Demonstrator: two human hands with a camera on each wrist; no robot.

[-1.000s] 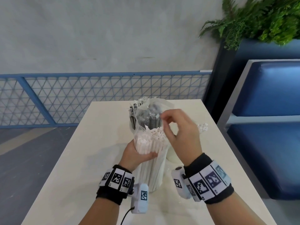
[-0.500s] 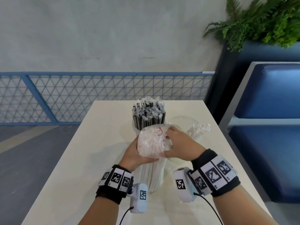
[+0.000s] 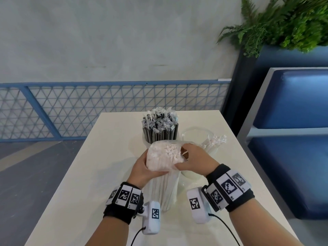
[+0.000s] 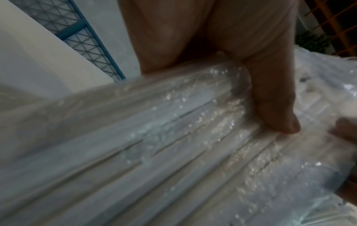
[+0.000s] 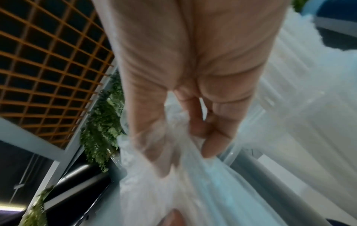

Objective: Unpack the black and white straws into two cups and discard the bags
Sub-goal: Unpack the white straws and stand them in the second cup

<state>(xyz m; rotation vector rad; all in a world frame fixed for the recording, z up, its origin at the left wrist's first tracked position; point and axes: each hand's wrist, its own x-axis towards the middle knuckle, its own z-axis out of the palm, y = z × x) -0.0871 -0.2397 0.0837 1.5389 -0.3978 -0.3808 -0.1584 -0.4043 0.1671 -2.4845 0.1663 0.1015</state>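
A clear bag of white straws [image 3: 164, 167] stands upright on the white table [image 3: 99, 167]. My left hand [image 3: 142, 168] grips the bag's upper part from the left; its thumb [image 4: 274, 107] presses the plastic over the straws [image 4: 173, 145]. At the bag's open mouth, my right hand [image 3: 194, 161] pinches the loose plastic [image 5: 173, 175] between fingers and thumb. Behind the bag, a cup [image 3: 147, 141] holds black straws [image 3: 159, 127] standing upright. A second clear cup [image 3: 198, 137] to the right holds a few white straws [image 3: 213, 143] leaning over its rim.
A blue mesh railing [image 3: 88, 107] runs behind the table. A blue cushioned bench [image 3: 291, 148] stands to the right, with a dark planter of green ferns [image 3: 284, 23] behind it. Grey floor lies to the table's left.
My right hand has dropped from above the bag to its mouth and taken hold of the plastic. The bag's loose top has come down, and the black straws behind show fully.
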